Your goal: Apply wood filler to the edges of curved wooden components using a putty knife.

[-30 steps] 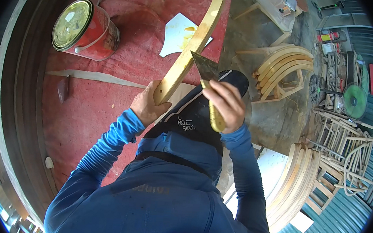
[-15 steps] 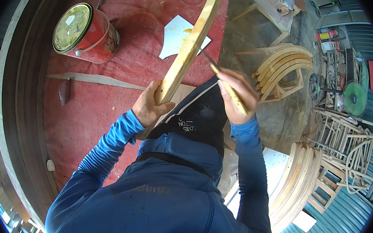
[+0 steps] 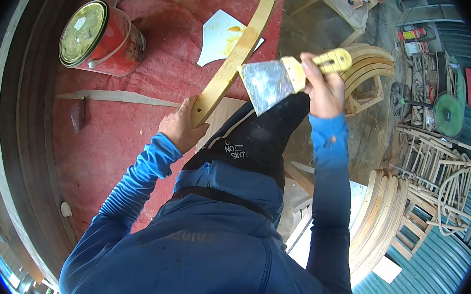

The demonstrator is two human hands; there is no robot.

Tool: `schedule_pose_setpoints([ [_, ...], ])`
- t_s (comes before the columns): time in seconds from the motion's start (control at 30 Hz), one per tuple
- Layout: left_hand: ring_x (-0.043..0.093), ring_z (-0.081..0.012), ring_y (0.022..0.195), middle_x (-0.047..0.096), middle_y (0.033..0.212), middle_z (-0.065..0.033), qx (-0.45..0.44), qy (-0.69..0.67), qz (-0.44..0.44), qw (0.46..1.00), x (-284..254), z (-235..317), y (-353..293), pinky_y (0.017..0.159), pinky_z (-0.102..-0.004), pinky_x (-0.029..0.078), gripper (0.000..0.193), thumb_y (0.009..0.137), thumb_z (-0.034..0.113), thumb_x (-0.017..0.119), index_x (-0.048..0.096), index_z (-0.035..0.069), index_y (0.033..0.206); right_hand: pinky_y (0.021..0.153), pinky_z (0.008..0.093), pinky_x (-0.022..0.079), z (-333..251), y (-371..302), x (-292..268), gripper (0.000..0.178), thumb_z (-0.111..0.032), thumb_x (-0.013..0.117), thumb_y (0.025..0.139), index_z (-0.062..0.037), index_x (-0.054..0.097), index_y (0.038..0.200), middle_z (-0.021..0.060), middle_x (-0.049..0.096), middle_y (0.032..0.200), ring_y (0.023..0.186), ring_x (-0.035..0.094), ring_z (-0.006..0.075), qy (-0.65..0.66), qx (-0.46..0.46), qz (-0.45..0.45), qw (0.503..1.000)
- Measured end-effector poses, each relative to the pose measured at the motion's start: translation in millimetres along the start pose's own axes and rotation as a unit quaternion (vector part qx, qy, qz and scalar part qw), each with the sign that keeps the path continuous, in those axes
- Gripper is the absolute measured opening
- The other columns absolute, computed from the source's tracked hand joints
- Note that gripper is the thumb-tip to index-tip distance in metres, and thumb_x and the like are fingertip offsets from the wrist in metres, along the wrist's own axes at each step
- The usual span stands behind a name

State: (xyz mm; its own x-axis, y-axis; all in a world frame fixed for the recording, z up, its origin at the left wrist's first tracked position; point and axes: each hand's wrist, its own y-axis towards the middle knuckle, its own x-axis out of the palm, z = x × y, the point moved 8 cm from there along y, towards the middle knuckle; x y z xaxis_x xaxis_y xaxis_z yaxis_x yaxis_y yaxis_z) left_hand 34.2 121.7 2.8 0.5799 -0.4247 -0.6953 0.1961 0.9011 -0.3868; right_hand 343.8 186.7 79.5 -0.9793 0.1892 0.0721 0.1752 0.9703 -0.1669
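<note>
My left hand is closed around the near end of a curved wooden piece, which has a dark hole near that end and runs away toward the top edge. In my right hand is a putty knife with a yellowish handle. Its broad metal blade faces the wood, one corner at or very close to the wood's right edge; I cannot tell if they touch. A small yellow spot shows on the wood there. Partly under the wood lies a white sheet with yellow paste smeared on it.
A red can with a smeared lid stands left on the red surface. Curved wooden pieces are stacked at the right and lower right. A green fan and wooden frames stand farther right.
My right hand has moved up and right and turned the putty knife, so its broad blade face now shows instead of its thin edge. The wooden piece has rolled slightly, showing its hole more plainly.
</note>
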Motion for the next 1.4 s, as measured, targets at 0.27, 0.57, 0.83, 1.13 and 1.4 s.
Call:
schedule_pose_setpoints([
  [0.27,0.069,-0.0425,0.099,0.070,0.107,-0.0264,0.006,0.000,-0.006,1.000,-0.2,-6.8,0.6,0.088,-0.0492,0.055,0.075,0.078,0.030,0.076,0.044,0.006,0.141,0.064,0.0266,0.058,24.0,37.6,27.4,0.026,-0.022,0.071,0.097,-0.0021,0.069,0.114,0.0058,0.072,0.097,0.080,0.070,0.0124,-0.056,0.032,-0.080,0.995],
  [0.57,0.069,-0.0409,0.103,0.069,0.110,-0.0267,0.022,-0.050,-0.007,0.998,-2.9,-1.8,0.4,0.091,-0.0469,0.055,0.076,0.076,0.028,0.078,0.045,0.003,0.140,0.072,0.0300,0.061,45.8,0.4,25.8,0.029,-0.021,0.072,0.096,-0.0002,0.067,0.115,0.0086,0.071,0.104,0.088,0.071,0.0167,0.012,0.125,-0.108,0.986],
  [0.83,0.069,-0.0391,0.099,0.068,0.107,-0.0272,0.031,-0.159,-0.039,0.986,-8.9,3.7,0.3,0.088,-0.0441,0.054,0.079,0.074,0.027,0.081,0.046,-0.001,0.139,0.075,0.0326,0.060,44.8,-4.0,-3.4,0.028,-0.018,0.064,0.100,0.0002,0.063,0.121,0.0108,0.069,0.112,0.096,0.070,0.0194,0.150,0.107,-0.008,0.983],
  [1.13,0.069,-0.0424,0.099,0.070,0.111,-0.0252,0.024,0.007,-0.005,1.000,-0.3,-4.9,0.7,0.089,-0.0490,0.056,0.076,0.076,0.029,0.076,0.045,0.007,0.143,0.059,0.0297,0.059,37.7,14.5,-5.2,0.026,-0.021,0.074,0.094,-0.0027,0.068,0.111,0.0082,0.072,0.096,0.078,0.071,0.0157,0.073,0.076,0.010,0.994],
  [1.4,0.067,-0.0412,0.105,0.066,0.122,-0.0231,0.015,0.009,-0.015,1.000,1.1,-4.5,-1.1,0.093,-0.0489,0.054,0.077,0.076,0.029,0.075,0.045,0.007,0.144,0.057,0.0290,0.059,48.6,35.0,-2.5,0.027,-0.020,0.073,0.094,-0.0020,0.068,0.112,0.0088,0.072,0.096,0.076,0.071,0.0162,0.029,0.085,-0.001,0.996],
])
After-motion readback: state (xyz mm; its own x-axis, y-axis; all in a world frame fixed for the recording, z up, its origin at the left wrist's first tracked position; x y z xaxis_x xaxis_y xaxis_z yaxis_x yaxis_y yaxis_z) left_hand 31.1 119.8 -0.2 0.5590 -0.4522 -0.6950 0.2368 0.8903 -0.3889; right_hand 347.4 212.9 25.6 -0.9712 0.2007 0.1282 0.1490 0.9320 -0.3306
